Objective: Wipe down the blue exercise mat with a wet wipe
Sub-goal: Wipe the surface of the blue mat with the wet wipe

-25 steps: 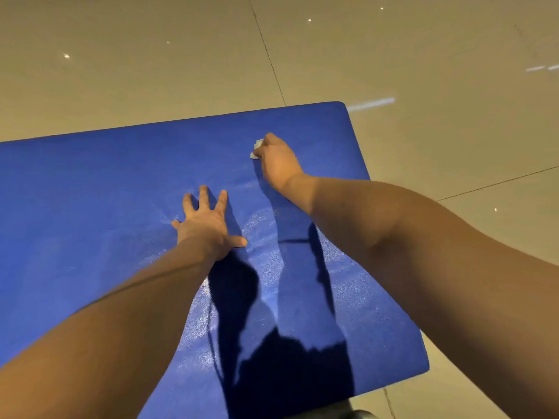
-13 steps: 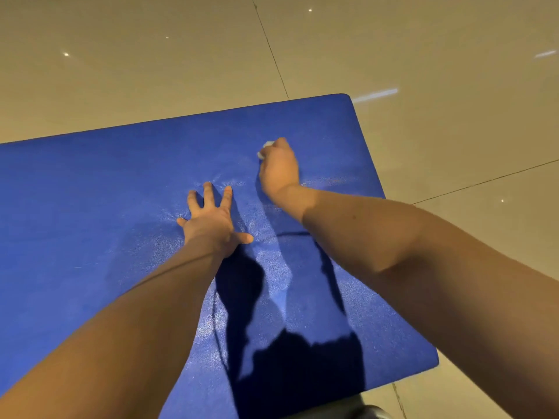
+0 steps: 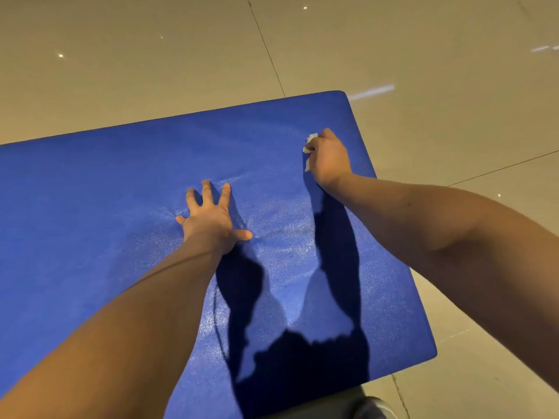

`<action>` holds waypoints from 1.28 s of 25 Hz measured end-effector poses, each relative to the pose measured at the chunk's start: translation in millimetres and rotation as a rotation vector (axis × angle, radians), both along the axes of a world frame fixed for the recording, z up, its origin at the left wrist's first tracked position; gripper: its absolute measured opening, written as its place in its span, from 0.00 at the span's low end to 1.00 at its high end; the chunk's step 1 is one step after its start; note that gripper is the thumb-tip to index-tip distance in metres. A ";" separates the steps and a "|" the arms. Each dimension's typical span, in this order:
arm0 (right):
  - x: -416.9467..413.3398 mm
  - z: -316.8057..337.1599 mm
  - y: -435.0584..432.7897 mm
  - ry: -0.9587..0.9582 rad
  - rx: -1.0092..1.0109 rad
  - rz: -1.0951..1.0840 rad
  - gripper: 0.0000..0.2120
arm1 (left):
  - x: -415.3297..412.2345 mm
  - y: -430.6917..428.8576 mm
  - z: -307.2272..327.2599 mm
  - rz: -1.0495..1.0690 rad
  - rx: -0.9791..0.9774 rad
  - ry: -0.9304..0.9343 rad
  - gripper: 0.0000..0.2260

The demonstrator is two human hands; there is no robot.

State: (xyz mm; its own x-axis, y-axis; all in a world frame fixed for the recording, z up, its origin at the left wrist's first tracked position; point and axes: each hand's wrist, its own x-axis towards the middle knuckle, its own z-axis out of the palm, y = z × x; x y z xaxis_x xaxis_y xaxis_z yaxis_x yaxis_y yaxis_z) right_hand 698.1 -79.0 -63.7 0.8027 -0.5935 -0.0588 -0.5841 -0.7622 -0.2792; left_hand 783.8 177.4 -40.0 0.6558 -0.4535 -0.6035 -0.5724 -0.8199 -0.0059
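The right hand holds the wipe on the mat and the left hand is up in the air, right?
No. The head view shows the left hand flat on the mat, fingers spread, not in the air. The right hand does hold the wipe there.

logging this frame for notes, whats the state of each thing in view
blue exercise mat: lying flat, shiny patches mid-mat
wet wipe: bunched, gripped, on mat
right hand: curled round wipe
left hand: fingers spread, pressed flat on mat
tiled floor: glossy, reflecting lights
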 end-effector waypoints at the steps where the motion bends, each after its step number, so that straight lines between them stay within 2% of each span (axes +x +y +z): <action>1: 1.5 0.4 2.8 -0.010 0.025 -0.043 0.10 | 0.0 -0.3 -0.1 0.004 0.001 0.003 0.54; 5: 22.3 -0.8 58.6 -0.094 0.148 -0.099 0.06 | 0.6 -4.1 2.9 0.002 0.021 0.007 0.55; 9: 26.6 -9.7 116.0 -0.123 0.221 0.104 0.09 | 0.5 -3.4 2.8 -0.006 0.025 -0.008 0.54; 13: 5.8 -4.1 81.2 -0.054 0.126 0.264 0.12 | 1.1 -0.4 2.5 -0.021 0.015 -0.017 0.54; 18: -40.1 -5.0 16.0 -0.027 0.038 -0.020 0.12 | -0.2 2.5 3.7 -0.022 -0.002 -0.021 0.54; 21: -31.0 -5.9 39.4 -0.067 0.061 -0.194 0.05 | -2.5 3.9 3.8 -0.005 -0.026 -0.004 0.53; 23: -17.8 -5.7 85.9 -0.104 0.121 -0.100 0.05 | -5.4 6.3 1.9 0.015 -0.052 0.003 0.51; 26: -9.9 -2.2 146.5 -0.086 0.195 0.116 0.10 | -14.8 11.8 0.4 0.027 -0.082 -0.023 0.45; 29: -13.2 -0.6 130.8 -0.037 0.193 0.224 0.10 | -31.3 24.7 1.9 0.008 -0.117 -0.074 0.40; 32: -36.8 -1.0 81.0 0.023 0.142 0.215 0.09 | -50.8 43.5 3.4 -0.027 -0.102 -0.076 0.43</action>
